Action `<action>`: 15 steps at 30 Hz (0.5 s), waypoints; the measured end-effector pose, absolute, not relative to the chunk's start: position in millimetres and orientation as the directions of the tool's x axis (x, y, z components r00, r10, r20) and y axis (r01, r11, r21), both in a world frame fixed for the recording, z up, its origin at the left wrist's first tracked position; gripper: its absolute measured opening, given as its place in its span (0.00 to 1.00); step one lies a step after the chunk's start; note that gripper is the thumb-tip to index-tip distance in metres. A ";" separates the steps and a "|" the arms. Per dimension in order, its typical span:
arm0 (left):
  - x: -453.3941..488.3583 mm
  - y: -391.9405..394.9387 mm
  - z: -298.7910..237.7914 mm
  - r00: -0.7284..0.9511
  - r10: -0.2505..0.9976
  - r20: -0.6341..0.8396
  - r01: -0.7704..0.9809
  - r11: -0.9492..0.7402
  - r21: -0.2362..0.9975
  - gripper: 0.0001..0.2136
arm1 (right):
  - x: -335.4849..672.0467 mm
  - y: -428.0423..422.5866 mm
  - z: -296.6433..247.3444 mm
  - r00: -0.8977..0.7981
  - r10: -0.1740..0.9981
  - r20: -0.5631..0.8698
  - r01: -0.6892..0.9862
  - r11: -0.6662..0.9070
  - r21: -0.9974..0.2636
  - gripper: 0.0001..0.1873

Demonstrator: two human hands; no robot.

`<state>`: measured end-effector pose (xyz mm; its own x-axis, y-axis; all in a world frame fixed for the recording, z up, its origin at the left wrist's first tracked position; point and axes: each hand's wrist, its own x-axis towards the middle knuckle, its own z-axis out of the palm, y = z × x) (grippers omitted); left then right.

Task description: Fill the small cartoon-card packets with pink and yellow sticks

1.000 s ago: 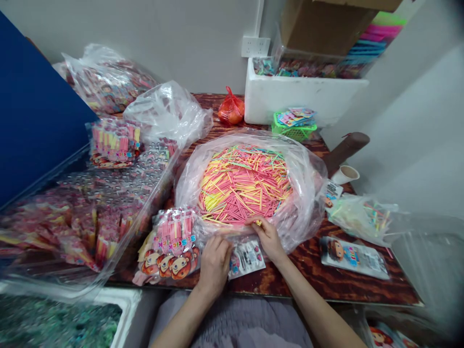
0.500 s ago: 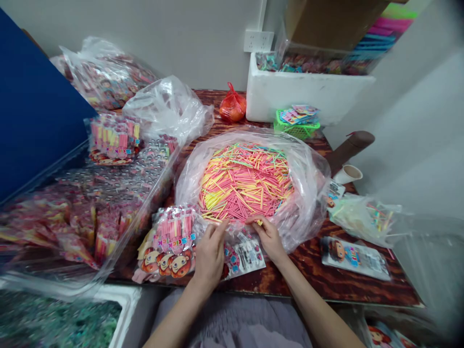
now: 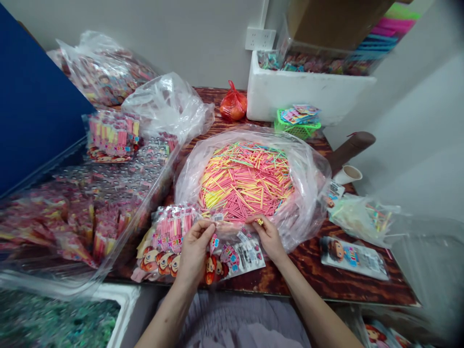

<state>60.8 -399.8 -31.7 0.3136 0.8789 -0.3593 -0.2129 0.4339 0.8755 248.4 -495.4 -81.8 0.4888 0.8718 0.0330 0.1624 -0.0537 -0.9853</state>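
Note:
My left hand [image 3: 195, 246] pinches a clear printed pouch [image 3: 213, 267] with a cartoon face, its top edge near the thumb. Closed round a few thin sticks, my right hand [image 3: 268, 238] shows their yellow ends [image 3: 260, 222] at the fingers. Between and under the hands lie flat printed pouches [image 3: 250, 255]. Just beyond is a large clear plastic bag [image 3: 308, 193], spread open around a heap of thin pink, yellow and green sticks [image 3: 246, 181]. Left of my left hand, pouches filled with pink and yellow sticks [image 3: 170, 224] overlap in a row.
At left stands a clear plastic bin [image 3: 145, 212] holding many filled pouches. A white foam box [image 3: 308, 94], green basket [image 3: 299, 129] and red bag [image 3: 234, 105] stand at the back. On the right are a paper cup [image 3: 348, 174], a brown cylinder [image 3: 351, 147] and a pouch stack [image 3: 353, 258].
My left hand has moved left and slightly down, and a pouch with a cartoon face now shows in it. The right hand has stayed almost in place with its sticks.

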 end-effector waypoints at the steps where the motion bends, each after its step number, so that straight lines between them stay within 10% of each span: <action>1: 60.2 -400.4 -35.0 0.316 0.880 -0.355 -0.213 0.431 0.877 0.11 | 248.3 -495.5 -81.7 0.489 0.872 0.031 0.159 -0.055 -0.986 0.10; 12: 42.0 -400.7 -3.1 0.525 0.763 -0.377 -0.138 0.514 0.847 0.14 | 249.6 -488.9 -70.3 0.534 0.845 0.020 0.149 -0.071 -0.986 0.10; 15: 3.2 -408.8 8.3 0.530 0.828 -0.182 0.018 0.204 0.979 0.17 | 252.7 -485.6 -68.0 0.533 0.846 0.028 0.151 -0.062 -0.987 0.11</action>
<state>3.2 -408.8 8.3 0.5300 0.8281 -0.1823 0.0184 0.2037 0.9789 252.7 -485.6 -68.0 0.5326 0.8459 0.0282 0.1508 -0.0621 -0.9866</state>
